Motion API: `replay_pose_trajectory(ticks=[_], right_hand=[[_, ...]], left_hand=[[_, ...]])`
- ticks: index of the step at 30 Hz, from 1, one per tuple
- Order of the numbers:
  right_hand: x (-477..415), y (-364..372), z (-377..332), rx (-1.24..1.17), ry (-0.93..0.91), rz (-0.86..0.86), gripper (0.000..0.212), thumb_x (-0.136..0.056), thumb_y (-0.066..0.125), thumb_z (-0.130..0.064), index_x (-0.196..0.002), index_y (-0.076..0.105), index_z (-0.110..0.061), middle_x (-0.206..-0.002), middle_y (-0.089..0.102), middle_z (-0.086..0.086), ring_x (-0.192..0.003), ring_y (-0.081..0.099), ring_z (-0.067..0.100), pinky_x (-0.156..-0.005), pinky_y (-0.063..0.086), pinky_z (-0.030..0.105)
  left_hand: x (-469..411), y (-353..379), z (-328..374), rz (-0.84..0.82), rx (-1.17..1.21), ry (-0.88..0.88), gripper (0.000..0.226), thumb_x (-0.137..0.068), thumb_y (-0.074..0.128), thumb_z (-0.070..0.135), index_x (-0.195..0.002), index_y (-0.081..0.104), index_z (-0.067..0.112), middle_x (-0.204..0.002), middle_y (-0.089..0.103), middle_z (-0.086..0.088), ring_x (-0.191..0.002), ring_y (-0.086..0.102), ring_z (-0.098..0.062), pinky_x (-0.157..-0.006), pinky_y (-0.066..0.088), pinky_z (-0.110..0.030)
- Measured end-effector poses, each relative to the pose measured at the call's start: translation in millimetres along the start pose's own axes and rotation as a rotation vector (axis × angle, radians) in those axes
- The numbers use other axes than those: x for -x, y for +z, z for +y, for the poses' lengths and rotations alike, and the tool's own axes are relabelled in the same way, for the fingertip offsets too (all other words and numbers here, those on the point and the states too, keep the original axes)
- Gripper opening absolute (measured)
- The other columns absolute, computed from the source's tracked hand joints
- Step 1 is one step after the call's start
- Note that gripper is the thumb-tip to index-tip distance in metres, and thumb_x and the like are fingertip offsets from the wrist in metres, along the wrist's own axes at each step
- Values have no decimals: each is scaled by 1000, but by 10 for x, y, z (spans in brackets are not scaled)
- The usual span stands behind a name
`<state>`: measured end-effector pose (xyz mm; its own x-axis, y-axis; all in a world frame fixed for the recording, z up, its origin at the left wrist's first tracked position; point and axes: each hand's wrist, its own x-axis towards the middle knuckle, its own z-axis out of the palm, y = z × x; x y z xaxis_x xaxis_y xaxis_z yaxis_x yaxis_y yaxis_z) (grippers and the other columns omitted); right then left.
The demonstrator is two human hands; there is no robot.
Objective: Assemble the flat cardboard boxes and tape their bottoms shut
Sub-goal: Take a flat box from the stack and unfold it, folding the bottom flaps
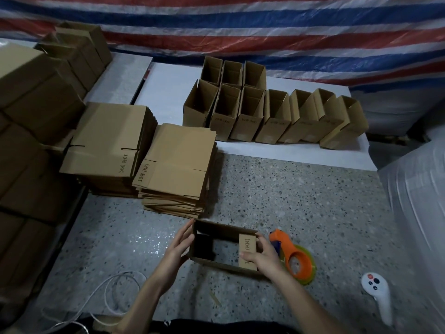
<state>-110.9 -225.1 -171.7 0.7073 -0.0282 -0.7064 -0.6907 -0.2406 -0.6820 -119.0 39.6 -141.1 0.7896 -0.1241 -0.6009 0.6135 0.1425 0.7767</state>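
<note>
Two-handed, you brace the light, bendy brown cardboard box (224, 229): left hand (179, 247) flat at nine o'clock, right hand (262, 256) pinching at three.

A white handheld controller (377, 293) lies on the speckled floor (301, 201) at 4 o'clock. A white cable (106, 292) loops at 7 o'clock. A red, white and blue striped tarp (265, 27) spans 12 o'clock.

Left hand (177, 247) presses flat against the open box (224, 231); right hand (262, 257) grips its other end.
</note>
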Motion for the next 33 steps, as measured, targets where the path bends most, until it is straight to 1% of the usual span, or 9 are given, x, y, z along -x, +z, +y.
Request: replay_pose_trajectory(ticks=[3, 8, 12, 16, 19, 22, 27, 30, 33], right_hand=[[-22, -40, 1, 23, 1, -15, 89, -80, 84, -14, -153, 33, -21, -120, 60, -7, -116, 60, 18, -94, 56, 35], [-12, -73, 97, -50, -74, -16, 81, -77, 86, -13, -146, 45, -22, -117, 64, -10, -104, 62, 3, -70, 55, 17], [24, -76, 109, -44, -110, -12, 73, -75, 88, -16, -132, 45, -31, -120, 62, -5, -111, 60, 10, -79, 57, 24], [65, -58, 167, 93, -194, 161, 57, -73, 89, -24, -107, 43, -20, -112, 59, 3, -103, 62, 17, -84, 57, 39], [68, -59, 209, 51, -237, 117, 50, -72, 90, -16, -92, 43, -16, -106, 66, 10, -99, 69, 25, -79, 61, 45], [62, -84, 159, 132, -250, 42, 50, -69, 92, -19, -93, 47, -15, -102, 70, 4, -96, 72, 18, -79, 62, 42], [96, -105, 46, 73, -256, 82, 40, -81, 82, -13, -89, 43, -10, -113, 68, 14, -101, 70, 21, -80, 61, 46], [240, -131, 2, -143, -267, 57, 20, -93, 69, -29, -93, 62, -10, -134, 61, 9, -115, 65, 18, -91, 57, 38], [418, -267, 21, -156, -257, -214, 58, -72, 76, -50, -123, 67, -24, -149, 38, -17, -132, 45, 5, -99, 47, 17]], left_hand=[[25, -83, -2, -5, -12, -49, 44, -89, 62, 52, -132, 57, 51, -135, 59, 22, -126, 53, -5, -95, 48, -32], [100, -146, -171, 25, 13, -185, 61, -80, 76, 42, -134, 59, 19, -135, 62, -2, -125, 57, -17, -105, 48, -39], [100, -141, -155, 9, -29, -323, 60, -76, 75, 48, -123, 68, 10, -121, 71, -8, -119, 62, -27, -100, 52, -41], [10, -120, -12, 75, -125, -293, 65, -71, 80, 52, -116, 69, 7, -116, 72, -8, -109, 67, -29, -91, 57, -36], [-87, -44, 67, 64, -262, -277, 58, -73, 84, 42, -115, 65, 6, -113, 71, -11, -104, 68, -24, -80, 57, -32], [-196, 144, 27, 58, -448, -269, 64, -75, 87, 10, -124, 46, -1, -120, 64, -17, -111, 63, -29, -93, 56, -43], [-248, 240, 50, 152, -389, -289, 64, -77, 86, 16, -118, 38, 8, -112, 62, -10, -104, 64, -27, -76, 59, -37], [-260, 229, 27, 119, -417, -289, 61, -81, 82, 16, -121, 37, 8, -111, 61, -8, -100, 64, -24, -67, 55, -29], [-240, 252, 28, 60, -410, -294, 58, -86, 78, 14, -125, 34, 8, -110, 61, -8, -96, 64, -19, -63, 53, -23]])
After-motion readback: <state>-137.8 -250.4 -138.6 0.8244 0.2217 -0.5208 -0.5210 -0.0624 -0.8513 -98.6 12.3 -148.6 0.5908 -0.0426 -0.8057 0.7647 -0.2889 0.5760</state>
